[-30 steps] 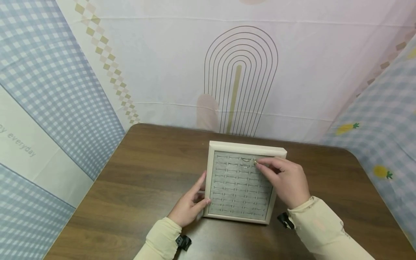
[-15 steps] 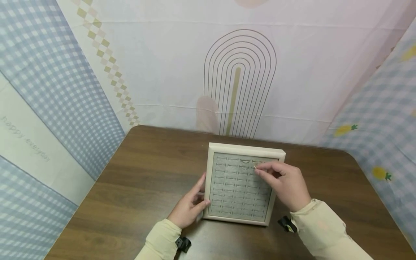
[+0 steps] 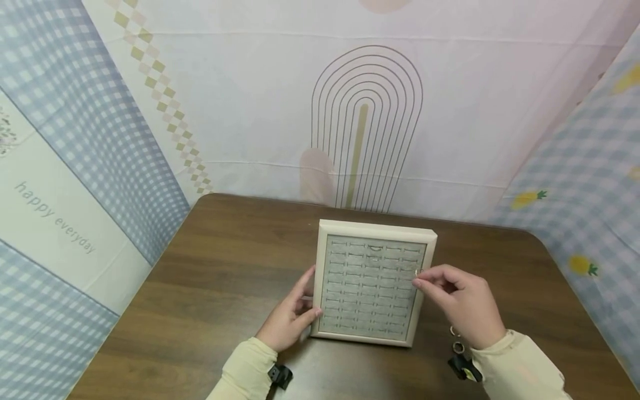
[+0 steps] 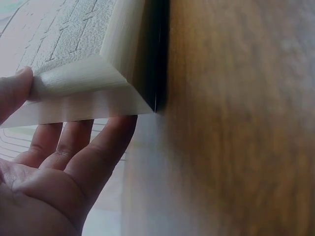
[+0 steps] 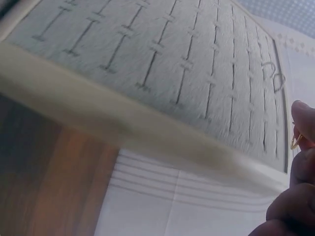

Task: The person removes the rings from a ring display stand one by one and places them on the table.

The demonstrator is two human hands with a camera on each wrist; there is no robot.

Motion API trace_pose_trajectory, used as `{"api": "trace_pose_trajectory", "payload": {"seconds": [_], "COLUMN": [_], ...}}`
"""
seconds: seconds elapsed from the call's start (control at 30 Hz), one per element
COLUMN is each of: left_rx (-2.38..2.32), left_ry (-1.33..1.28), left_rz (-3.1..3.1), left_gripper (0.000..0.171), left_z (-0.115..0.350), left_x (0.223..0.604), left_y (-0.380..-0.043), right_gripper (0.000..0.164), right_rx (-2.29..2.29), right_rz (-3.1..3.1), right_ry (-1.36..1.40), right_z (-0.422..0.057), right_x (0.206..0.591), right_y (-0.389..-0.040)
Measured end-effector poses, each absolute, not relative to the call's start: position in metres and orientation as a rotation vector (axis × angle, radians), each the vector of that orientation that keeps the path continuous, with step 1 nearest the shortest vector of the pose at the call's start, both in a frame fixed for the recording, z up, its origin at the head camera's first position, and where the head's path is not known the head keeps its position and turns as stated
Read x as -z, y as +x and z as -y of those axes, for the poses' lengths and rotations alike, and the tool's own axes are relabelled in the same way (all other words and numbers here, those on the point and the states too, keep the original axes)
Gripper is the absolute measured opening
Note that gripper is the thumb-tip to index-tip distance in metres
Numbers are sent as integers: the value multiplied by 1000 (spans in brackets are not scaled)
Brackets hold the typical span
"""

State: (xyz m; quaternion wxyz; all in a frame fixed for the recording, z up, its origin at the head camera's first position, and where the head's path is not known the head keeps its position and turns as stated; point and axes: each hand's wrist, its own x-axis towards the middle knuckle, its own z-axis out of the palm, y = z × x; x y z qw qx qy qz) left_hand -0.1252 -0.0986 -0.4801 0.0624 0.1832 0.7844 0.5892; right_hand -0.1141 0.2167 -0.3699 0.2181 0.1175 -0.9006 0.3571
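A ring display tray (image 3: pixel 370 289) with a cream frame and a grey slotted pad stands tilted on the table. My left hand (image 3: pixel 286 322) grips its left side, the thumb on the front of the frame and the fingers behind, as the left wrist view shows. Two rings (image 5: pixel 279 82) sit in slots near the tray's top, in the middle column. Between thumb and index finger my right hand (image 3: pixel 465 300) pinches a small gold ring (image 5: pixel 296 142), held at the tray's right edge.
On the wooden table (image 3: pixel 225 278), two loose rings (image 3: pixel 458 348) lie beside the right wrist. A black wrist camera (image 3: pixel 281 376) is strapped to the left wrist. Patterned cloth (image 3: pixel 250 100) hangs behind the table and along both sides.
The right hand has moved from the tray's upper right slots down and to the right, carrying the gold ring away from the pad. The left hand keeps its grip on the tray.
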Motion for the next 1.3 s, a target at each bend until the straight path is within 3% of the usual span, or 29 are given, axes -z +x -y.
{"api": "trace_pose_trajectory", "payload": {"seconds": [0.53, 1.0, 1.3], "left_rx": [-1827, -1817, -1802], "left_ry": [543, 538, 522], "left_rz": [-2312, -2317, -2341], "left_gripper": [78, 78, 78], "left_z": [99, 99, 99], "left_x": [479, 478, 478], "left_y": [-125, -126, -126], "right_gripper": [12, 20, 31], "right_rx": [-895, -790, -809], "right_rz": [2668, 2872, 3006], "right_ry": [-15, -225, -307], "right_z": [-271, -324, -341], "right_x": [393, 437, 445], "right_y": [-90, -88, -94]}}
